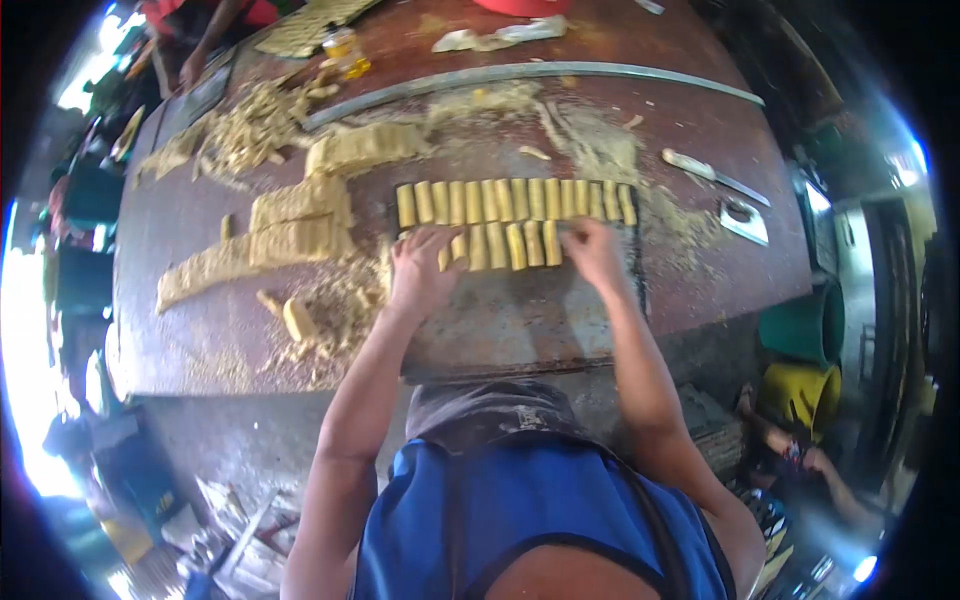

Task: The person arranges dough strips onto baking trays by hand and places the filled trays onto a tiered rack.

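Note:
A dark flat tray [500, 325] lies at the table's near edge. Short yellowish dough pieces [497, 201] stand side by side across its far end, with a second, shorter row [497, 245] just below. My left hand [425, 268] is at the left end of the second row, fingers bent over the pieces there; what they grip is hidden. At that row's right end is my right hand [595, 250], its fingertips together beside the last piece; whether something is between them is too small to tell.
Cut dough strips [290, 220] and scraps [255, 125] lie left of the tray. A long metal bar [540, 70] crosses behind. To the right are a knife [715, 175] and a scraper [743, 222]. A person's arm [210, 45] reaches in at the far left.

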`<state>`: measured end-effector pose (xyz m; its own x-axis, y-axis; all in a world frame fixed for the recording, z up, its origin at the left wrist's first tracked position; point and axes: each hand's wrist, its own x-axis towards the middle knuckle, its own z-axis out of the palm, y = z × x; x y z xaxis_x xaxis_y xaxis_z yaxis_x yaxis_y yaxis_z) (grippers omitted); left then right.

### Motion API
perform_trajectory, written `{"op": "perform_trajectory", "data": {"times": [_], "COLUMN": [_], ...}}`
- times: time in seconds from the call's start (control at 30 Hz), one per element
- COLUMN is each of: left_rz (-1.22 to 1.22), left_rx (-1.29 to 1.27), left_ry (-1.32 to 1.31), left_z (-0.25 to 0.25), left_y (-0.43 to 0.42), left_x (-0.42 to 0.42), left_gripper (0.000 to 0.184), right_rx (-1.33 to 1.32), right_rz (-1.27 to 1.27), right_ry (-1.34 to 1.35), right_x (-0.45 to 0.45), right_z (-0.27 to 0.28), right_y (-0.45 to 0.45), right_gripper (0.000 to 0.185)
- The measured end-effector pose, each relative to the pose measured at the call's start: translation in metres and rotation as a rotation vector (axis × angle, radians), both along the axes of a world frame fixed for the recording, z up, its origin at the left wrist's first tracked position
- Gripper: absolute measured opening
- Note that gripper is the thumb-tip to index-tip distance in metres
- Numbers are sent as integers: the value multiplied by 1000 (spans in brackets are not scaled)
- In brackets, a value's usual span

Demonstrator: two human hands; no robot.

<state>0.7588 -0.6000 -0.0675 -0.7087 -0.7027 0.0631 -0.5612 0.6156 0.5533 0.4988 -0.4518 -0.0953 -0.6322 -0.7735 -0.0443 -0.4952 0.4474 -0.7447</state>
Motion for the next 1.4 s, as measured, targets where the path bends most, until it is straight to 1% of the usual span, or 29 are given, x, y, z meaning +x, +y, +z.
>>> {"op": "perform_trajectory", "data": {"times": [0.07,0.13,0.17,0.2,0.23,0.3,0.33,0.4,0.43,0.47,0.5,0.53,0.57,0.6,0.67,0.7,0.73,0.8,0.83,0.87,0.97,1.03,1.07,1.13,1.17,1.2,1.27,1.33,1.4], "left_rz": [188,409,508,597,614,738,736,684,630,622,619,612,597,595,608,620,609,554,499,497,424,406,387,330,308,298,259,253,162], "left_rx": [2,68,40,8,-1,-238,-232,-31,14,20,180,340,528,556,807,843,853,1085,1060,1020,1049,1024,1030,1118,1210,1215,1254,1259,1198], "left_ry": [115,38,19,10,13,10,19,198,204,221,136,44,190,188,490,566,563,663,687,657,675,628,618,660,751,747,767,704,525], "left_z": [-6,-10,-19,-19,-22,-29,-31,-31,-35,-35,-35,-36,-50,-35,-94,-89,-84,-73,-64,-61,-47,-42,-40,-30,-33,-37,-44,-27,-24], "left_y": [-22,-42,-53,-63,-70,-78,-81,-88,-88,-90,-88,-85,-84,-78,-88,-86,-86,-84,-81,-80,-80,-79,-78,-76,-72,-66,-54,-34,-9], "left_x": [54,113,144,169,192,230,244,272,285,292,294,297,301,296,305,302,301,298,293,287,266,251,242,222,211,198,173,140,106], "left_gripper": [45,43,42,40,40,37,37,35,33,33,32,31,29,30,34,34,34,31,29,30,30,30,30,29,24,24,22,23,25], "right_rx": [-22,90,10,-80,-217,-329,-432,-171,-171,31,169,197,358,516,521,545,551,416,395,271,170,-123,-126,23,12,7,-78,-112,139], "right_rz": [-111,-123,-89,-64,-22,31,70,256,426,514,600,686,697,704,692,653,640,660,639,641,600,608,587,518,502,492,441,370,460], "right_ry": [-152,-225,-176,-120,80,16,-51,-68,-84,-181,-222,-190,-185,-183,38,-32,-33,-50,-195,-194,-107,-340,-338,-887,-1005,-1001,-1228,-1259,-973], "right_x": [5,2,-6,11,30,83,113,180,213,248,280,312,339,363,395,402,402,394,383,373,344,325,312,294,281,266,234,208,174], "right_z": [31,32,5,7,9,19,26,35,20,26,18,5,3,3,-12,1,-2,-9,-6,-8,-24,-32,-35,9,15,13,9,31,26], "right_y": [7,10,9,-7,-16,-51,-69,-103,-119,-134,-149,-167,-184,-197,-212,-214,-214,-211,-210,-204,-195,-185,-176,-154,-143,-133,-113,-88,-60], "right_gripper": [30,23,20,17,15,18,21,26,27,27,29,31,35,38,49,51,51,45,44,46,48,46,46,46,47,47,50,43,32]}}
